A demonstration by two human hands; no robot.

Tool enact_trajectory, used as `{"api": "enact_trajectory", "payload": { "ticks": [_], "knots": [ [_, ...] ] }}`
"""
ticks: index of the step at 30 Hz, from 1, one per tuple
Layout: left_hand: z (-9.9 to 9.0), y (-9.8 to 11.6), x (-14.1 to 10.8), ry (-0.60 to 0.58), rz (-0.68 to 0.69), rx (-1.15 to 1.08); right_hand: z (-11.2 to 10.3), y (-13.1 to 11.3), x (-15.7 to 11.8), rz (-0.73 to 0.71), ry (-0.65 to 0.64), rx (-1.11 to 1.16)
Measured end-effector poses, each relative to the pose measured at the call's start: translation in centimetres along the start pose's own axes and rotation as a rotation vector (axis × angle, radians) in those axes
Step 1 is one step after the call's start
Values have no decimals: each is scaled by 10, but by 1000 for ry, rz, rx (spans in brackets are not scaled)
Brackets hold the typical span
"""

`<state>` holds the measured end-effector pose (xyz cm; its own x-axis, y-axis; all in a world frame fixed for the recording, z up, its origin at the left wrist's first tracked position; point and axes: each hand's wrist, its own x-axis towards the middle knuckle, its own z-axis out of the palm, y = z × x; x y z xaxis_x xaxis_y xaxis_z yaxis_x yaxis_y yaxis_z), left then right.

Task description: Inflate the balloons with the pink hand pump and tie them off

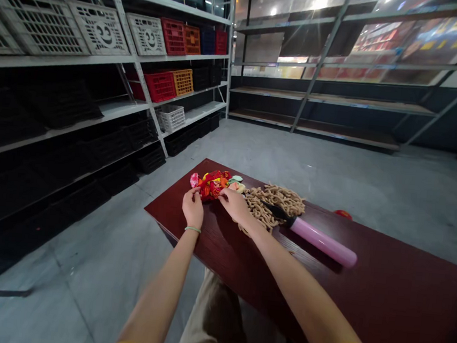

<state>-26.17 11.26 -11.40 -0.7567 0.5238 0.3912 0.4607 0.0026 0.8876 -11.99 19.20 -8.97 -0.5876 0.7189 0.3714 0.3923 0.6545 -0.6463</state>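
A pile of small colourful pieces [213,183], mostly red with yellow, orange and pale green, lies near the far left corner of the dark red table [383,283]. My left hand [192,207] is at its near left edge, fingertips pinched together on something too small to make out. At the pile's right side, my right hand [234,203] has its thumb and fingers closed on something I cannot make out. Right of the hands lies a heap of tan rope-like strands [284,199]. A pink cylinder with a black end [322,241] rests partly on the strands.
Metal shelves [118,61] with white, red, orange and black crates stand on the left. More shelving [272,93] runs along the back. A red object [343,214] shows just beyond the table's far edge. My legs [214,321] are below the near edge.
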Motion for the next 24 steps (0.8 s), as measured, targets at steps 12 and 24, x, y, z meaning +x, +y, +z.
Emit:
{"api": "enact_trajectory", "payload": {
  "ticks": [12,24],
  "knots": [
    [19,91,-85,-738,-189,-586,-137,-21,-76,96,169,358],
    [77,150,-173,-1541,-474,-720,-217,17,-173,384,329,308]
  ]
}}
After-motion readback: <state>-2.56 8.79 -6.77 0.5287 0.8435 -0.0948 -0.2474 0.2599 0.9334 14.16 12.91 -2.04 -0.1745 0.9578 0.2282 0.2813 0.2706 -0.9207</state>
